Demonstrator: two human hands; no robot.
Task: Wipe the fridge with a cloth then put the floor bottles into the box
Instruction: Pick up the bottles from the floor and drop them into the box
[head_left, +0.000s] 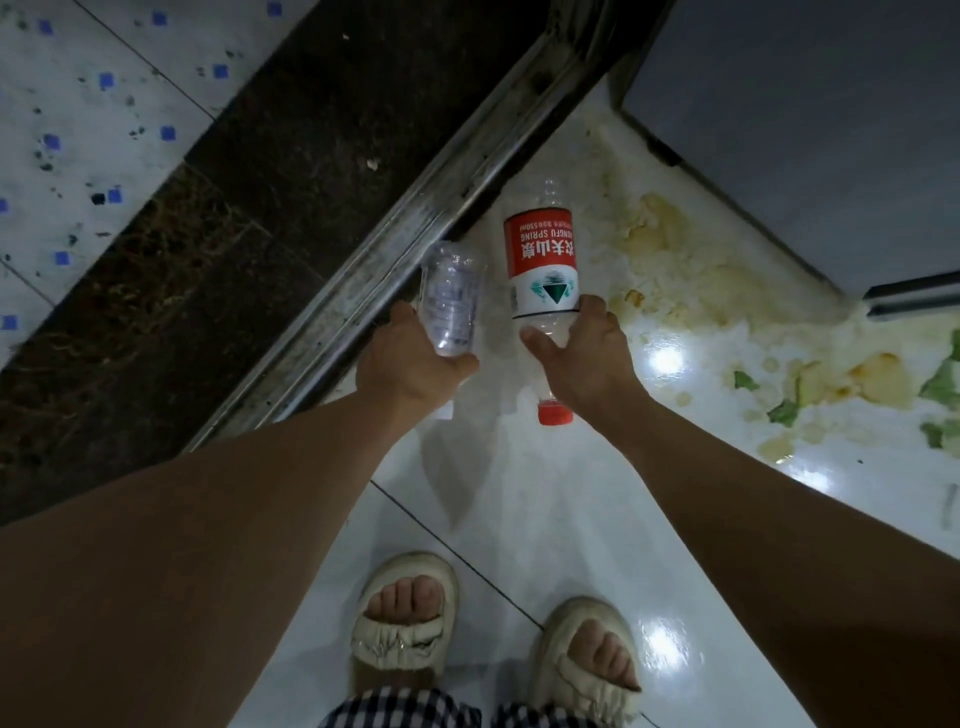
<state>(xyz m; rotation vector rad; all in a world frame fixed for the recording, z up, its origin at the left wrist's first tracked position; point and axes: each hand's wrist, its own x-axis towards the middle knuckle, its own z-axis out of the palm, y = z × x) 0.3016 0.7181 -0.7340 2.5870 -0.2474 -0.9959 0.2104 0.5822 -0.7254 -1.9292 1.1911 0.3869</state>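
Two plastic bottles lie by the metal door track on the white floor tiles. My left hand (410, 358) wraps around a clear bottle (449, 296) with no coloured label. My right hand (582, 358) grips a red-labelled water bottle (543, 260); its red cap (555, 414) points toward me below my wrist and its base points away. A grey fridge (810, 130) fills the upper right. No cloth and no box are in view.
A metal door track (415, 228) and a dark stone threshold (218, 249) run diagonally on the left. A yellowish spill with green scraps (727, 322) spreads across the tiles to the right. My feet in cream slippers (405, 623) stand below.
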